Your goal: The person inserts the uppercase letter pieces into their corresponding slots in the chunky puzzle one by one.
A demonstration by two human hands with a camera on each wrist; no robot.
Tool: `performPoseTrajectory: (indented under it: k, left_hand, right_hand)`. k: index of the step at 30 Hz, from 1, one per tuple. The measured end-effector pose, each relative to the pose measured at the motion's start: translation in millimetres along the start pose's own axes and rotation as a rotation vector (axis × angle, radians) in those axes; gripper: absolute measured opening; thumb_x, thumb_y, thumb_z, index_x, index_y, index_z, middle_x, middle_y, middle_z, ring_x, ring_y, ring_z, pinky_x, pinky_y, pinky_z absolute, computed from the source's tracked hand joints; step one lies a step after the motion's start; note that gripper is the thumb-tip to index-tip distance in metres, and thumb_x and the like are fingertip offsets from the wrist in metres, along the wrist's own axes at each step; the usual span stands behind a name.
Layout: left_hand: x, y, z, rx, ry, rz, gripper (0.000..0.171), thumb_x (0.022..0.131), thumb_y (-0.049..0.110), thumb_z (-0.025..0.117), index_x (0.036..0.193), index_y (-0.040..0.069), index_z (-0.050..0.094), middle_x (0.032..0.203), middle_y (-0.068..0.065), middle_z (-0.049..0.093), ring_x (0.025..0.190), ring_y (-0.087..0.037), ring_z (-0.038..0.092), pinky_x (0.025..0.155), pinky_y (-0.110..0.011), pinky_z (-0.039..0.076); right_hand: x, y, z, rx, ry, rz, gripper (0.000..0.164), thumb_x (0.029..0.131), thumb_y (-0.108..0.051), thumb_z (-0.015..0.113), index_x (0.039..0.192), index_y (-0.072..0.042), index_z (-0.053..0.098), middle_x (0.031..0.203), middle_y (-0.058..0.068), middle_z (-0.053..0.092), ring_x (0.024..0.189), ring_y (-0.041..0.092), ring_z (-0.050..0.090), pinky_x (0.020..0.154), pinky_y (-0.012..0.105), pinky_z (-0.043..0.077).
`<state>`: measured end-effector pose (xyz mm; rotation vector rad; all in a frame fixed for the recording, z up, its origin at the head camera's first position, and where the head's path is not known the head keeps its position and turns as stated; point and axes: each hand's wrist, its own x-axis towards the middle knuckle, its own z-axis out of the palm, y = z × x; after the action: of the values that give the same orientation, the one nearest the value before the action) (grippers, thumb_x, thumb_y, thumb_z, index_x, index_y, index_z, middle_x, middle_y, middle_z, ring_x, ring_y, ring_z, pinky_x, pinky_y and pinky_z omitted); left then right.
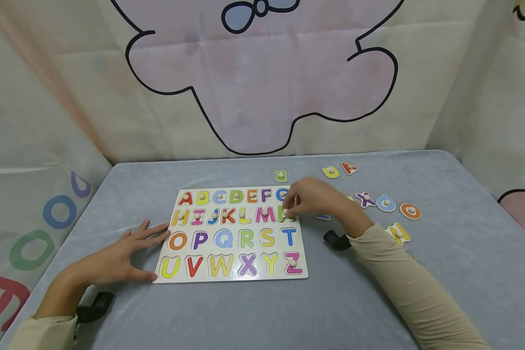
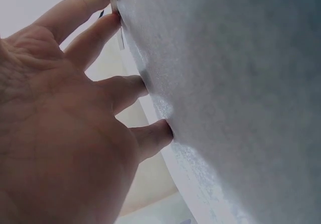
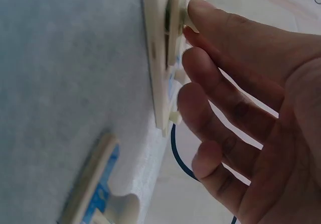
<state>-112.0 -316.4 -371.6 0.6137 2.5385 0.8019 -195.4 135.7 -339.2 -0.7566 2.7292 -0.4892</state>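
Note:
A white alphabet puzzle board [image 1: 232, 250] lies on the table, its upper two rows mostly filled with knobbed letter pieces. At its right end, my right hand [image 1: 312, 197] pinches the knob of a green letter piece [image 1: 291, 218] between thumb and index finger, over the end slot of the second row. In the right wrist view this letter piece [image 3: 173, 43] stands slightly proud of the board, the other fingers loosely bent. My left hand [image 1: 118, 257] has its fingers spread, fingertips and thumb touching the board's left edge.
Loose letters lie behind and right of the board: a green R [image 1: 280, 175], yellow U [image 1: 330, 171], red V-shaped piece [image 1: 349, 168], purple X [image 1: 365, 199], blue Q [image 1: 385, 203], orange O [image 1: 410, 211] and yellow piece [image 1: 398, 233]. A blue piece [image 1: 322, 217] is partly hidden by my right hand.

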Motion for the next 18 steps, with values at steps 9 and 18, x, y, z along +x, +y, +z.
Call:
performPoseTrajectory:
  k: [9,18]
  left_hand:
    - [-0.7,1.9,0.3,-0.020,-0.003,-0.030,0.099,0.068,0.047,0.087,0.152,0.023,0.042,0.166,-0.008,0.023,0.151,-0.050,-0.009,0.110,-0.079,-0.008]
    - [0.8,1.0,-0.8,-0.009,-0.002,-0.027,0.098,0.069,0.049,0.086,0.152,0.025,0.042,0.166,-0.006,0.023,0.152,-0.050,-0.009,0.110,-0.079,-0.008]
  right_hand:
    - [-1.2,-2.9,1.7,-0.018,-0.022,0.016,0.007,0.084,-0.027,0.081,0.090,-0.024,0.079,0.086,-0.008,0.069,0.078,0.010,0.059,0.067,0.025,0.047]
    - [-5.2,-4.5,-0.6,-0.041,-0.023,0.007,0.010,0.084,-0.026,0.080,0.094,-0.023,0.079,0.088,-0.008,0.068,0.079,0.010,0.058,0.068,0.026,0.047]
